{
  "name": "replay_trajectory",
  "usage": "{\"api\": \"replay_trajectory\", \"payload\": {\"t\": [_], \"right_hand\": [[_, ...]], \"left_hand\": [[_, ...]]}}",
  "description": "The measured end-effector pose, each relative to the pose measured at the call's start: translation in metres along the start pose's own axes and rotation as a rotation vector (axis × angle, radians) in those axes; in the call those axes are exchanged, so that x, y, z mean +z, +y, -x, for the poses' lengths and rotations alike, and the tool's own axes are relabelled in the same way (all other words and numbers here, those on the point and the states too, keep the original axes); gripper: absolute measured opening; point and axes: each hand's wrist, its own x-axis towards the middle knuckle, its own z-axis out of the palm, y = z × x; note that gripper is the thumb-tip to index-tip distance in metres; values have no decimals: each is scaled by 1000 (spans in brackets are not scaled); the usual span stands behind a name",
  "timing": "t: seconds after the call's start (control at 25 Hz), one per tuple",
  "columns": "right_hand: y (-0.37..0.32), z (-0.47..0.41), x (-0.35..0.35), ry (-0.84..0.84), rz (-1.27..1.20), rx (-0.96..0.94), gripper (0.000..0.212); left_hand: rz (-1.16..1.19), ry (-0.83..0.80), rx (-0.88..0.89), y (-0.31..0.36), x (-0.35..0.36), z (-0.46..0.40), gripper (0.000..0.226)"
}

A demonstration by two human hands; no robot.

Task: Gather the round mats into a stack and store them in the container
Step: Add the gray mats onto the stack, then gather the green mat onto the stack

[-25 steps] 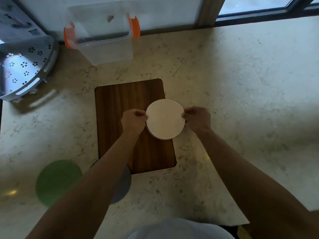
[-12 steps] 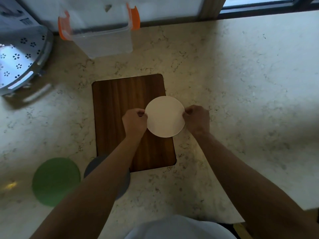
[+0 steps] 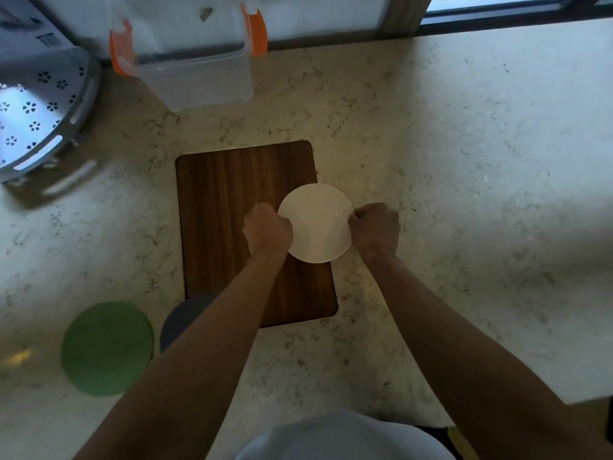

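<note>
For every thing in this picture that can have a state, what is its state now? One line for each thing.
White mat: held at both edges over the wooden board.
Left hand: closed on the white mat.
Right hand: closed on the white mat.
Green mat: flat on the counter, untouched.
Grey mat: flat, partly hidden by the left arm.
Container: open, no lid on.

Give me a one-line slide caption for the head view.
Both hands, left hand and right hand, grip white mats over wooden board; green mat waits.

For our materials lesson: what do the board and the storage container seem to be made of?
Board: probably wood or wood-look laminate, dark brown with lengthwise grain, low sheen. Container: seemingly clear plastic, see-through walls, orange clips.
</note>
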Motion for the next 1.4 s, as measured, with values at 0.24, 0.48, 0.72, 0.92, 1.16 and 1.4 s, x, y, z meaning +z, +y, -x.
{"api": "replay_trajectory", "payload": {"t": [0.24,0.48,0.72,0.92,1.16,1.4], "right_hand": [[-1,-7,-2,-95,-35,47,19],[3,-14,-6,-174,-57,33,20],[11,-2,-13,-201,-356,133,21],[2,33,-7,-288,-480,152,18],[-25,104,31,-486,-436,118,18],[-28,162,75,-612,-313,56,21]], "left_hand": [[145,-14,-153,-7,0,-9,8],[320,-90,-258,-6,-9,-8,12],[446,-176,-219,-13,-24,-1,28],[464,-101,-160,-49,-57,21,14],[536,-76,-250,-134,-108,49,12],[621,-59,-304,-218,-141,80,11]]}}
